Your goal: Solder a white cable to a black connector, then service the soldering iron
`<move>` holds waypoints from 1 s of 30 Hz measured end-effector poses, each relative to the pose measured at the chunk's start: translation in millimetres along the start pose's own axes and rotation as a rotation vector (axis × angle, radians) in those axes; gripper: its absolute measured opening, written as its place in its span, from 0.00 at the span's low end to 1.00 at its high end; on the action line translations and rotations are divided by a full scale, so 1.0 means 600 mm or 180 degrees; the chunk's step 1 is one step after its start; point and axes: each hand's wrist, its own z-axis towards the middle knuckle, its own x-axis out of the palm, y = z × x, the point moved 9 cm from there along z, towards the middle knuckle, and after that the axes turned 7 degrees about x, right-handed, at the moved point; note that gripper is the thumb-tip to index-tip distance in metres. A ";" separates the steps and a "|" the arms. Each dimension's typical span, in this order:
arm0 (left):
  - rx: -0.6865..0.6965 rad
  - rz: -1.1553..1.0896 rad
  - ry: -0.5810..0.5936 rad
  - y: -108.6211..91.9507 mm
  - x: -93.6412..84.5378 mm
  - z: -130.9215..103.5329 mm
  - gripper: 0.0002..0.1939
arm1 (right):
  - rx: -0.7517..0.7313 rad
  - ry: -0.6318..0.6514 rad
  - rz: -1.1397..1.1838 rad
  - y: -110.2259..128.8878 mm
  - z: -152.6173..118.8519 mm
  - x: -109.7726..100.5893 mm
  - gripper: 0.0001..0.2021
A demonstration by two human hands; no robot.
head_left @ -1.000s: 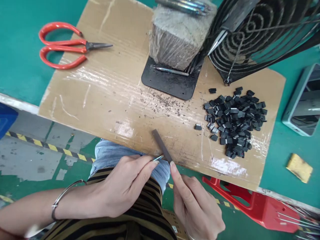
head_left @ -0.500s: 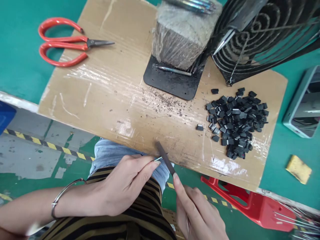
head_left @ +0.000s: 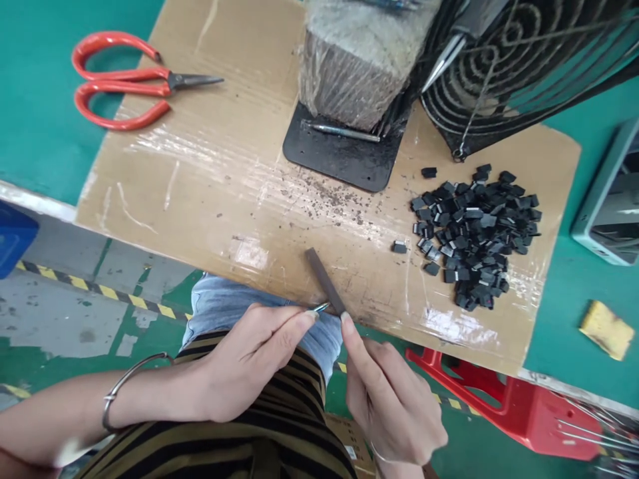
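My left hand (head_left: 249, 362), a bangle at its wrist, pinches a thin metal rod (head_left: 321, 307) whose tip pokes out past the thumb. My right hand (head_left: 392, 396) is closed round the near end of a flat dark grey file (head_left: 324, 283), its index finger stretched along it. The file slants up and to the left over the front edge of the cardboard sheet (head_left: 200, 199). The rod's tip is right beside the file's lower part; whether they touch is hard to tell.
Red-handled scissors (head_left: 122, 83) lie at the left. A wrapped block (head_left: 354, 66) stands on a black plate (head_left: 339, 156) at the back, near a black fan (head_left: 499, 73). Small black parts (head_left: 474, 229) are heaped at the right, near a yellow sponge (head_left: 606, 329).
The file has slid up and to the left across the rod, and my right hand has moved slightly up with it. My left hand has barely moved. The view has shifted a little.
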 end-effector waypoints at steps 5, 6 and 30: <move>-0.0350 -0.0038 0.0002 0.006 0.004 -0.001 0.22 | -0.0019 0.0292 -0.0031 -0.001 -0.008 0.009 0.33; -0.0369 -0.0029 -0.0012 0.006 0.003 -0.001 0.22 | -0.0022 0.0264 -0.0017 -0.002 -0.006 0.009 0.33; 0.0288 0.1118 -0.0076 -0.021 -0.003 0.008 0.16 | 0.0006 0.0053 -0.0038 0.001 0.003 -0.003 0.32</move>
